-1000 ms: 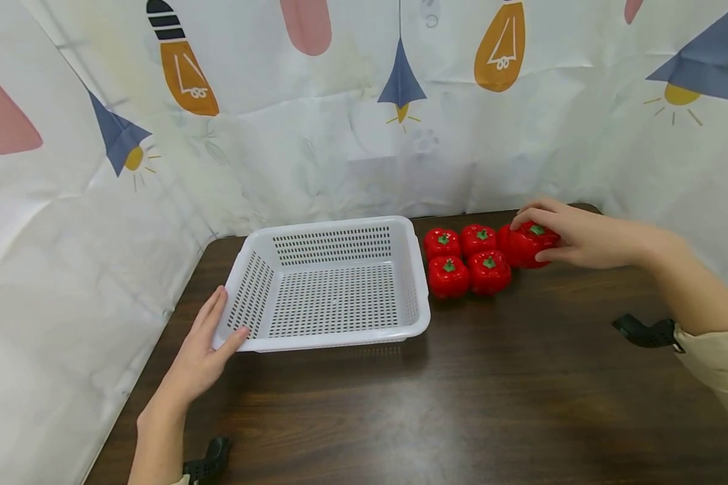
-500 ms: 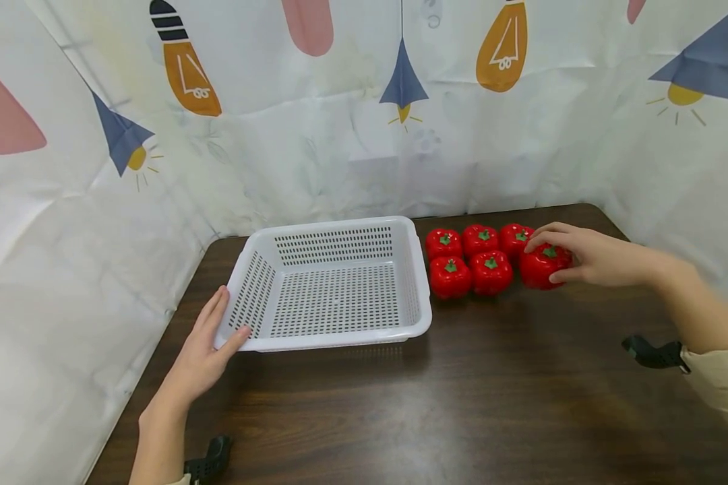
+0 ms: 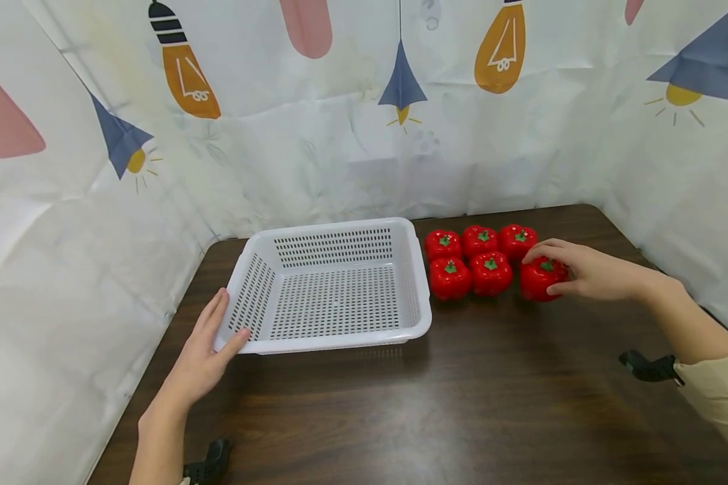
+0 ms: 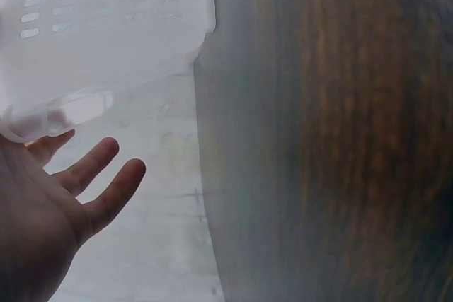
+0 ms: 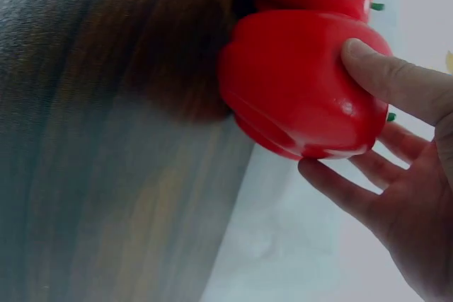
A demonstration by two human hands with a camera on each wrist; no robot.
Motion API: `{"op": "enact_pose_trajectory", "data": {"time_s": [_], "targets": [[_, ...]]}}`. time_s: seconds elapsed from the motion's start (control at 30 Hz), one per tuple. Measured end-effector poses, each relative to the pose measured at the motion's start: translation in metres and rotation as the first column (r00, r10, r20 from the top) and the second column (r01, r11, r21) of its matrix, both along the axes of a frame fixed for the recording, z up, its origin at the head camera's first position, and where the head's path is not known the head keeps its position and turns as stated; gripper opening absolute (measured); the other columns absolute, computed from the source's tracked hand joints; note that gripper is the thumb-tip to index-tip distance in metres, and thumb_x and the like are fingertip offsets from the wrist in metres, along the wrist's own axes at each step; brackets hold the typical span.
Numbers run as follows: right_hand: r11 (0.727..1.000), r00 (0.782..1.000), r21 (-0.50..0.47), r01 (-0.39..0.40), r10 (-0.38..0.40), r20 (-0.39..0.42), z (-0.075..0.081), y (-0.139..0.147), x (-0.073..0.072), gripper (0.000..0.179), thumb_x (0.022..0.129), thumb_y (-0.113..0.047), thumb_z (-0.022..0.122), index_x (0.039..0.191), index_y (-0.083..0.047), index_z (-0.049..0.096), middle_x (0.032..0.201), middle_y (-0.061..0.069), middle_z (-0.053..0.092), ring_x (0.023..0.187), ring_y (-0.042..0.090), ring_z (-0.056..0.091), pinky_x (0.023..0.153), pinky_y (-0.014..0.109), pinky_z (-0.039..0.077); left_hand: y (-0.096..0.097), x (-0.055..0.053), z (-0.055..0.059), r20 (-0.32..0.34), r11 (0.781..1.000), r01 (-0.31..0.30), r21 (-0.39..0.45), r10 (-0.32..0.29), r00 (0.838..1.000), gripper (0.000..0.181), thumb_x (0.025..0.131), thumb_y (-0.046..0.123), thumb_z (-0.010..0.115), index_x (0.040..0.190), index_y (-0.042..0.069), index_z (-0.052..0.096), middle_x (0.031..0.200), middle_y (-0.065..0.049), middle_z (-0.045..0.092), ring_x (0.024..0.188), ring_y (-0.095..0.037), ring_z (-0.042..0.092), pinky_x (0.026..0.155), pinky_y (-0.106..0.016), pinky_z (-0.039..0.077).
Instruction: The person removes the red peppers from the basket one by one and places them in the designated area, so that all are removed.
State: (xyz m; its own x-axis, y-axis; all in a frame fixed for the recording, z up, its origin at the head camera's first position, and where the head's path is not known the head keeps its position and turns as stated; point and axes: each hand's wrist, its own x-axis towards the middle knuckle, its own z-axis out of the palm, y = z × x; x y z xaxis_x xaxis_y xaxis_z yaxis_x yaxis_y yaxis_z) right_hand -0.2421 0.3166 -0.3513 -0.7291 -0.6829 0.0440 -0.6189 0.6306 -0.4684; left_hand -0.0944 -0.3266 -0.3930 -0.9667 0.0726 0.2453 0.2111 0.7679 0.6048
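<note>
A white perforated plastic basket (image 3: 334,296) stands on the dark wooden table. My left hand (image 3: 197,360) rests at its front left corner, thumb over the front rim, other fingers along the left side. In the left wrist view, fingers (image 4: 117,192) stick out loosely beside the basket wall. My right hand (image 3: 588,273) grips a shiny red bell pepper (image 3: 541,279) with a green stem, thumb on the near side and fingertips (image 5: 318,175) on the other. This pepper is low at the table, at the right end of the front row of peppers.
Two rows of similar red peppers (image 3: 490,273) stand close together, right of the basket. Behind the table (image 3: 364,411) hangs a white curtain (image 3: 315,155) printed with bulbs and lamps, with more white sheeting at both sides.
My right hand has brought its pepper from over the back row toward me and down to the front row's right end, uncovering the back right pepper. The left hand and basket stay put.
</note>
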Motion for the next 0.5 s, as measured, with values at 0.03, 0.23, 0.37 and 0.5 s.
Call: {"op": "enact_pose_trajectory", "data": {"time_s": [0.03, 0.23, 0.37, 0.5], "targets": [[1.0, 1.0, 0.008, -0.002, 0.002, -0.011, -0.002, 0.0, 0.0, 0.052, 0.085, -0.005, 0.084, 0.13, -0.018, 0.06, 0.137, 0.003, 0.052, 0.118, 0.024, 0.051, 0.08, 0.031, 0.055, 0.0, 0.0, 0.0, -0.001, 1.0, 0.002, 0.0, -0.002, 1.0, 0.083, 0.102, 0.029, 0.065, 0.164, 0.005, 0.016, 0.171, -0.009, 0.009, 0.15, -0.046, 0.019, 0.114, -0.067, 0.022], [1.0, 0.998, 0.023, -0.009, 0.011, -0.067, -0.011, 0.001, -0.002, 0.052, 0.083, -0.004, 0.085, 0.127, -0.018, 0.063, 0.137, 0.004, 0.051, 0.122, 0.027, 0.05, 0.085, 0.036, 0.055, 0.0, 0.0, -0.001, 0.003, 1.0, -0.004, -0.004, 0.004, 1.0, 0.083, 0.102, 0.03, 0.065, 0.165, 0.007, 0.015, 0.172, -0.008, 0.008, 0.15, -0.046, 0.019, 0.115, -0.067, 0.021], [1.0, 0.994, 0.012, -0.009, 0.01, -0.107, -0.014, 0.001, -0.004, 0.052, 0.082, -0.004, 0.086, 0.127, -0.019, 0.064, 0.136, 0.008, 0.051, 0.12, 0.029, 0.05, 0.085, 0.041, 0.054, 0.0, 0.0, -0.001, 0.006, 1.0, -0.007, -0.002, 0.007, 1.0, 0.083, 0.102, 0.03, 0.064, 0.165, 0.007, 0.014, 0.172, -0.008, 0.008, 0.15, -0.046, 0.019, 0.116, -0.066, 0.021], [1.0, 0.993, 0.013, -0.004, 0.005, -0.122, -0.015, 0.0, -0.006, 0.053, 0.081, -0.005, 0.087, 0.128, -0.02, 0.065, 0.135, 0.012, 0.05, 0.116, 0.029, 0.048, 0.08, 0.042, 0.052, -0.001, -0.001, -0.002, 0.003, 1.0, -0.004, -0.003, 0.004, 1.0, 0.083, 0.102, 0.029, 0.064, 0.165, 0.007, 0.014, 0.172, -0.008, 0.008, 0.15, -0.046, 0.02, 0.118, -0.061, 0.02]]}}
